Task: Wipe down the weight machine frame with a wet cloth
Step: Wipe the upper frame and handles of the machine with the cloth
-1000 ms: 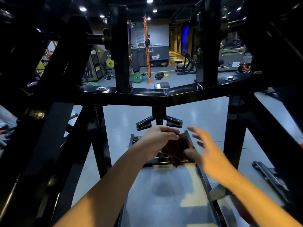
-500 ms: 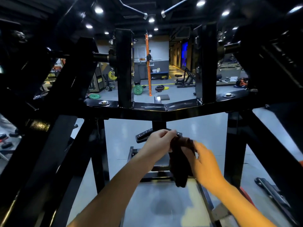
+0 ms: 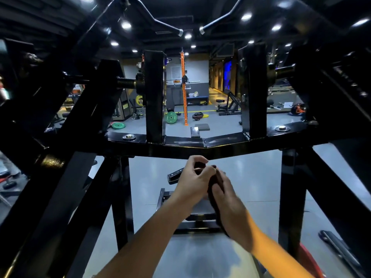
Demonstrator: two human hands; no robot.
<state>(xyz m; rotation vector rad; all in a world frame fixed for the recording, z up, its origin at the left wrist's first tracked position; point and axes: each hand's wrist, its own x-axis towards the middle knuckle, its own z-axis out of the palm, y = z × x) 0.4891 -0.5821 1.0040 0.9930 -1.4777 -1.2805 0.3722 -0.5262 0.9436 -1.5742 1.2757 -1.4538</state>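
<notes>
A dark brown cloth [image 3: 213,188] is bunched between both my hands, just below the black crossbar [image 3: 186,144] of the weight machine frame. My left hand [image 3: 190,181] pinches the cloth's upper end with its fingers. My right hand [image 3: 230,209] wraps around the cloth's lower part, which hangs down beside the wrist. Neither hand touches the frame. Two black uprights [image 3: 154,93] rise from the crossbar, and slanted black beams [image 3: 66,177] run down on the left and right.
Below my hands lie the machine's foot plate [image 3: 198,255] and a lower handle bracket [image 3: 174,176]. Beyond the frame stand an orange rack post [image 3: 183,87], green weight plates [image 3: 171,117] on the grey floor, and benches [image 3: 228,106].
My hands rose toward the crossbar. The right hand, open and apart a second ago, has closed on the cloth that the left hand was holding. The view tilted upward.
</notes>
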